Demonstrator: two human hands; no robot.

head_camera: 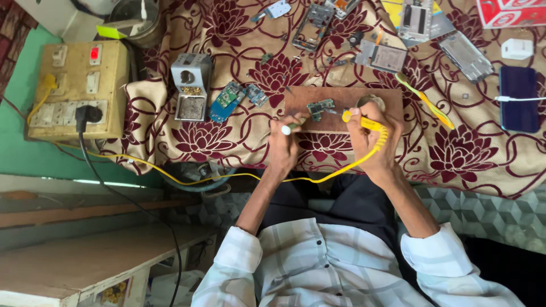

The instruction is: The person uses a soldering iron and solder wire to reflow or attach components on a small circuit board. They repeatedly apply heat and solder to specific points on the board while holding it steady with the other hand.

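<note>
A small green circuit board (320, 107) lies on a brown wooden board (341, 101) on the flower-patterned cloth. My right hand (369, 139) grips a yellow soldering iron (364, 121) whose tip points left toward the circuit board. Its yellow cable (227, 176) runs left to the switchboard. My left hand (283, 142) is closed on a thin green-and-white tool (290, 128) just left of the circuit board, near the wooden board's lower left corner.
A grey soldering stand (191, 85) and blue-green boards (233, 99) sit to the left. A yellowish switchboard (79, 91) holds a black plug. Phone frames (313, 23), a metal plate (466, 55), a dark phone (518, 98) and yellow-green tweezers (426, 102) lie around.
</note>
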